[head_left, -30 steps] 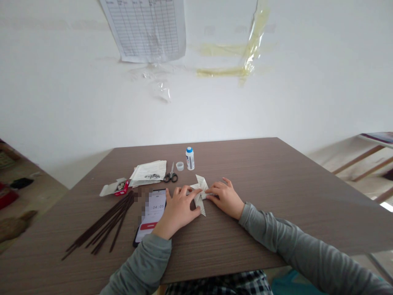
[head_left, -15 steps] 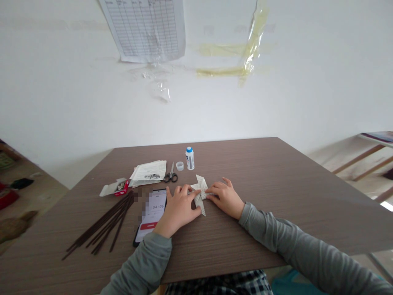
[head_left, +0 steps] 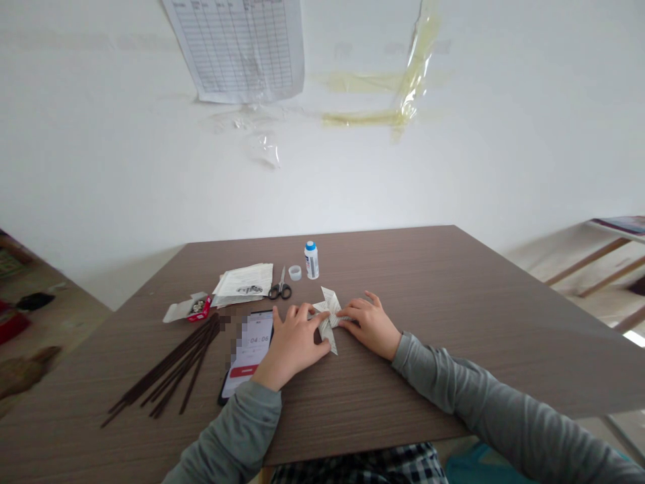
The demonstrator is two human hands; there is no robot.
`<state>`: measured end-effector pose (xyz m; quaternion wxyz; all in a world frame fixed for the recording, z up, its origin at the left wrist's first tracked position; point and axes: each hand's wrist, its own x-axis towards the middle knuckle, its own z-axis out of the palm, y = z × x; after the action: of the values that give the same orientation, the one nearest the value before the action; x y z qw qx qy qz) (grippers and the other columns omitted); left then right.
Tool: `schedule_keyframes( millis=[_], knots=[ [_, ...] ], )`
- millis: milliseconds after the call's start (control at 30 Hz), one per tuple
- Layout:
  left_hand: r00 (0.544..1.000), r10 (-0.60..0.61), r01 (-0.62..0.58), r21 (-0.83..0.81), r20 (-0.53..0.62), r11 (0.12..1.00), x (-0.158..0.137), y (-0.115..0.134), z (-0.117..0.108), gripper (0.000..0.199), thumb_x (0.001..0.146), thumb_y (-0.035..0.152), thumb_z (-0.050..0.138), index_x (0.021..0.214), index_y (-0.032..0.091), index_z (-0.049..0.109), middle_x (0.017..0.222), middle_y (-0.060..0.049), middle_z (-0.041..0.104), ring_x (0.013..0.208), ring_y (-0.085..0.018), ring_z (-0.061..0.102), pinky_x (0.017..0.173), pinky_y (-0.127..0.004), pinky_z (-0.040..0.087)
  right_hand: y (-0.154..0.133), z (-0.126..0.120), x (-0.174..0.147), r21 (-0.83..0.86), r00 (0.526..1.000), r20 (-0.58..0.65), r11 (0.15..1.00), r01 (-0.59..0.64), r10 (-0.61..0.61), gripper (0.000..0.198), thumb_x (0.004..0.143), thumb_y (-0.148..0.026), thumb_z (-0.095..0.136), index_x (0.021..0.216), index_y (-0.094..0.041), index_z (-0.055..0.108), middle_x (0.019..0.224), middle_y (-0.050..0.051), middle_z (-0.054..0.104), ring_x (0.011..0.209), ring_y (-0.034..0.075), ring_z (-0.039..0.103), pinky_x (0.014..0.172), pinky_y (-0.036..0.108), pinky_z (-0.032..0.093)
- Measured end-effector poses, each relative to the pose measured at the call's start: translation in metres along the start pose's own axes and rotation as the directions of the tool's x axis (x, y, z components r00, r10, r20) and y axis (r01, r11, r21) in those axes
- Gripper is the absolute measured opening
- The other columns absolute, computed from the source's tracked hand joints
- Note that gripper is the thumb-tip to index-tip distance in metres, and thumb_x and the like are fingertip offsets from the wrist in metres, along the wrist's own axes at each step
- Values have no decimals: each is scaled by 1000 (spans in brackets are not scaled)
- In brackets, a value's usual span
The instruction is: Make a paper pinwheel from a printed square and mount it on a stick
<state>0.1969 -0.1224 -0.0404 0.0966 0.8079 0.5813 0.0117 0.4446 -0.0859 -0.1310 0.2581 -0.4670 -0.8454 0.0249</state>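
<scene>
The left hand [head_left: 296, 339] bends over the pinwheel [head_left: 327, 331], thumb and fingers apart: the index fingertip touches the paper near its middle, and the thumb lies by the lower blade. The right hand [head_left: 371, 326] has thumb and index close together at the right blade; whether they pinch it, I cannot tell. The pinwheel lies flat on the table [head_left: 428, 289] between both hands, right of the phone [head_left: 253, 343].
</scene>
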Motion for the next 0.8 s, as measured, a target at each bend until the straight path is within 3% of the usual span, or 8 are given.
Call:
schedule_keyframes(
  millis=[300,633,800],
  knots=[
    [1000,-8,8,-7,-6,1000,-1,2,-2,66,111,38,87,176,43,85,175,-15,79,169,-54,67,154,-98,30,1,-1,0,43,1000,27,999,-9,7,21,127,-32,82,136,-30,100,129,12,98,126,34,91,146,76,52],
    [999,-30,30,12,17,999,-4,4,-3,75,115,37,82,190,36,72,187,-19,74,177,-55,62,156,-98,26,0,-2,0,49,999,31,998,-28,26,18,126,-30,84,136,-33,100,130,9,99,126,33,92,148,71,49],
    [999,-31,30,29,33,999,-3,4,-2,76,116,40,80,191,38,71,185,-17,74,176,-53,62,156,-97,25,1,-2,0,45,999,34,999,-28,27,19,126,-30,85,137,-33,100,130,9,99,127,33,93,148,69,49]
  ],
)
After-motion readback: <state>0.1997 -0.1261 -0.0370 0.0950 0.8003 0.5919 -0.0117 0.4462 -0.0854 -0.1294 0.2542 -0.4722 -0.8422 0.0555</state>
